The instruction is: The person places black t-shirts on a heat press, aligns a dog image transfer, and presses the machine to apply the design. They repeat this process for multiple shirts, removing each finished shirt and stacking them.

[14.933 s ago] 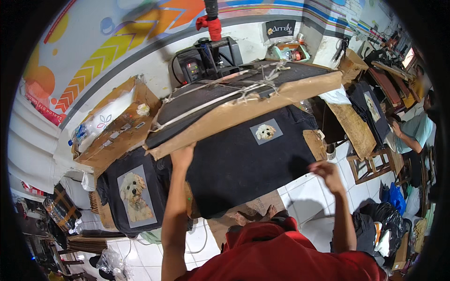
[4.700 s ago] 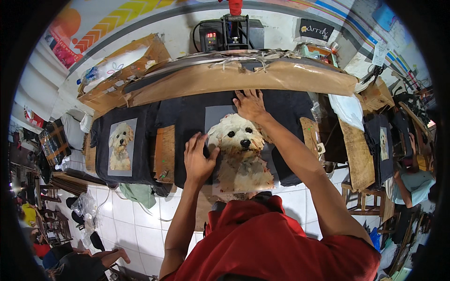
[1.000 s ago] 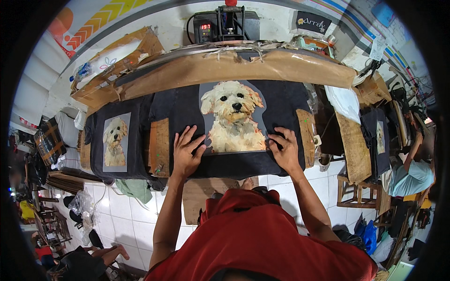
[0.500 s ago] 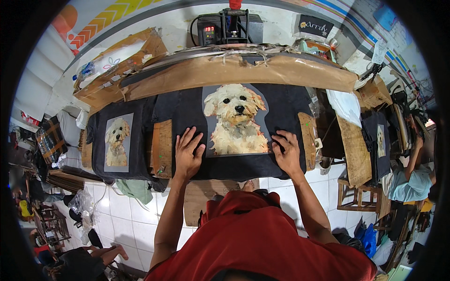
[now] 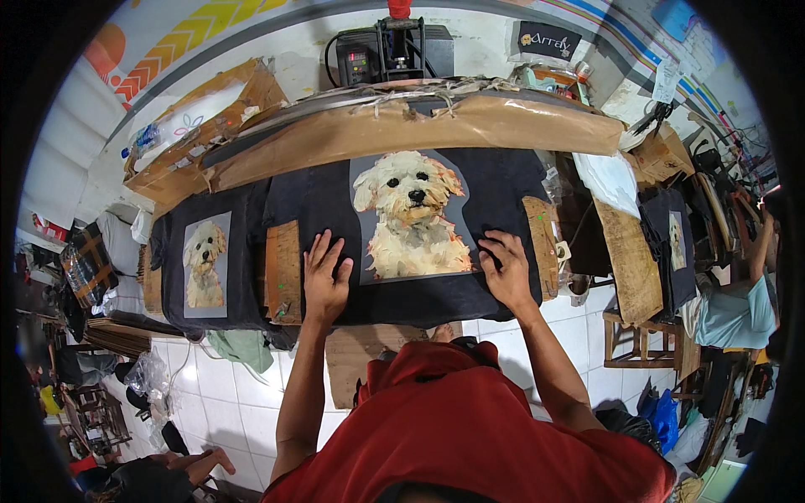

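Observation:
A black T-shirt (image 5: 310, 193) lies spread on a flat board in front of me. On its chest rests a greyish film sheet with a picture of a fluffy cream dog (image 5: 415, 222). My left hand (image 5: 327, 275) presses flat on the cloth left of the film, fingers spread. Beyond the film's lower right corner, my right hand (image 5: 508, 270) rests on the shirt with its fingers apart and slightly bent. Neither hand grips anything. The shirt's far end runs under a heat press's upper plate, covered in a brown sheet (image 5: 436, 126).
Left, a second black shirt (image 5: 173, 285) carries a similar dog film; another dark shirt (image 5: 658, 226) hangs at right. A control box (image 5: 358, 59) stands behind the press. Wooden boards (image 5: 625, 260), a wooden stool (image 5: 646, 344) and a person in light blue (image 5: 738, 314) are at right.
The whole view has shifted slightly, so the shirt and press sit a little further left. Both hands stay on the shirt in nearly the same places. The person at right has moved an arm.

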Demonstrator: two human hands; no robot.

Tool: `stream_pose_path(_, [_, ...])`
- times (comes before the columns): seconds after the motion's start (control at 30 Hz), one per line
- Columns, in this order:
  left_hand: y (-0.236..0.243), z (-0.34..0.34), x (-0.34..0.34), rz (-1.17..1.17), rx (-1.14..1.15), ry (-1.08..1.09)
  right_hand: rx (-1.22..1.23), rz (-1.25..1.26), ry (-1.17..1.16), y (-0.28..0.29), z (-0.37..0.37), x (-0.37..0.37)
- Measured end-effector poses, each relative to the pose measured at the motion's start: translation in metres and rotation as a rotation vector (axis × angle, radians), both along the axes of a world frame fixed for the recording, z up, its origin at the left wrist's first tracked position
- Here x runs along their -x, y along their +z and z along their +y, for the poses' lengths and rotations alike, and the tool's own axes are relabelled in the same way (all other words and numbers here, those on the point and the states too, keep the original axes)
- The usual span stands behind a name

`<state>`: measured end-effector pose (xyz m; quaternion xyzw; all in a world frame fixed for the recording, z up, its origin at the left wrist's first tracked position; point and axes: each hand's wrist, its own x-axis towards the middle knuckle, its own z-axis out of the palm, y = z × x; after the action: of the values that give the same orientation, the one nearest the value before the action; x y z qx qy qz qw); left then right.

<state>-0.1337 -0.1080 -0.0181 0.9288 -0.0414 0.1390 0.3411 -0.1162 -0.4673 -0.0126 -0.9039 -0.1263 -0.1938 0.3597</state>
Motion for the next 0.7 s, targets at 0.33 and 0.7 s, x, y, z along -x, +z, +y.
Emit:
stream_pose_path(0.33, [0.017,0.041,-0.002,-0.086,0.105,0.097,-0.084,0.026,-0.195,0.027,-0.048,-0.019])
stream_pose_path(0.7, [0.002,-0.015,-0.036,-0.044,-0.071,-0.124,0.145,-0.008,0.061,0.006,0.013,-0.047])
